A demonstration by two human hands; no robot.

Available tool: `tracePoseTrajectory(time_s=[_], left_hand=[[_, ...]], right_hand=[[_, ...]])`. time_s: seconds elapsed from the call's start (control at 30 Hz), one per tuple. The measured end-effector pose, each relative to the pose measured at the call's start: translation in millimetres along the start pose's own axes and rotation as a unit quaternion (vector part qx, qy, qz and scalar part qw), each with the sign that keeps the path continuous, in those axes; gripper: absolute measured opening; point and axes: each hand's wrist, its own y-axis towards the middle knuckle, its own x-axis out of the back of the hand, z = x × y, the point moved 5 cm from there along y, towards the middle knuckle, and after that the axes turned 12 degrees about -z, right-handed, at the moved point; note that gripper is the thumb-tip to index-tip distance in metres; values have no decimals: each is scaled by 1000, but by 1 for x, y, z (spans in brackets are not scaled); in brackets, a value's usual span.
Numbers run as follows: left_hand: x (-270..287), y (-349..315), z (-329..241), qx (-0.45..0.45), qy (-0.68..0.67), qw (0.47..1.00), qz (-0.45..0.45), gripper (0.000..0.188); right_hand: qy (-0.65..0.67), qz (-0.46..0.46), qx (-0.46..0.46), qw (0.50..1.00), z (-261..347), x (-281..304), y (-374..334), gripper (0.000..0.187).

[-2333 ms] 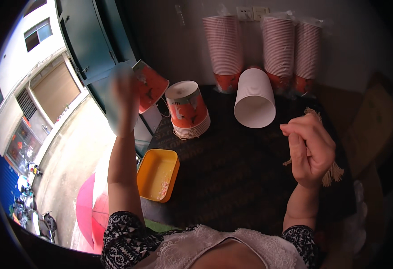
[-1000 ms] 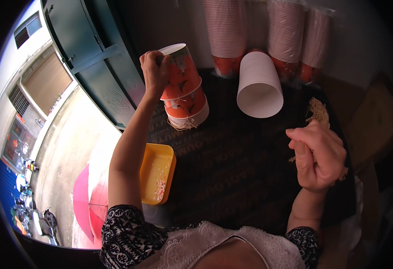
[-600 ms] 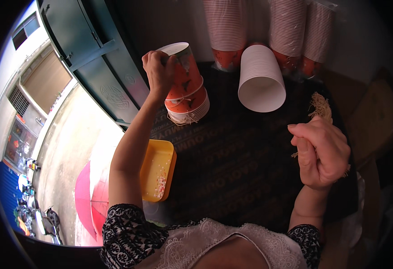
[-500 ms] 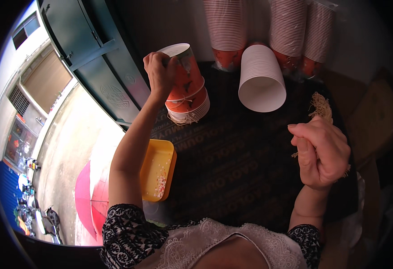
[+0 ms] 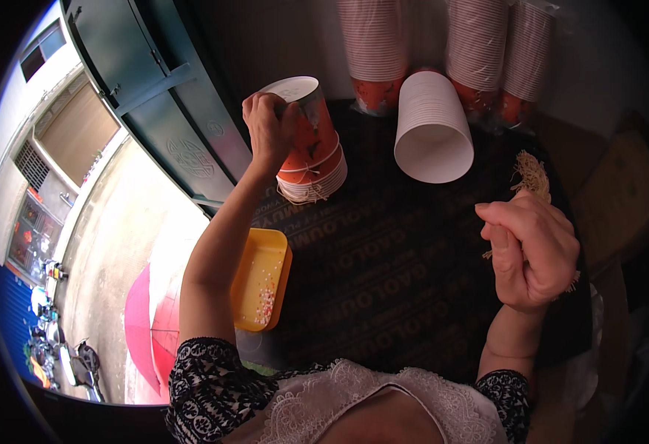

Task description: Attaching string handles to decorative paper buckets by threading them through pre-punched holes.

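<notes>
My left hand (image 5: 271, 133) grips an orange paper cup (image 5: 315, 122) near its upturned base. The cup is upside down over a short stack of white-rimmed paper cups (image 5: 320, 183), and loose beige strands (image 5: 302, 198) show at the stack's foot. My right hand (image 5: 535, 251) is closed, thumb and fingers pressed together; what lies inside its grip, if anything, is hidden. Behind that hand a bundle of beige strings (image 5: 532, 174) sticks out on the dark table. A nested stack of white paper cups (image 5: 434, 140) lies on its side between my hands, mouths facing me.
Tall plastic-wrapped cup stacks (image 5: 372, 52) stand along the back wall. A yellow tray (image 5: 254, 277) with small pale and red bits sits beside my left forearm. Left of the table are a green metal door (image 5: 169, 111) and a pink umbrella (image 5: 146, 325) outside.
My left hand has moved slightly down and right, lowering the orange cup farther over the short stack. My right hand stays where it was.
</notes>
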Motion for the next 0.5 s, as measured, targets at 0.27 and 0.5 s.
tracePoseTrajectory(time_s=[0.27,0.5], left_hand=[[1,-7,-2,3,-10,1000,18,28],[3,-12,-3,-7,-10,1000,23,28]], right_hand=[[5,0,-4,1000,-1,0,-1,9],[3,4,-5,1000,-1,-1,-1,9]])
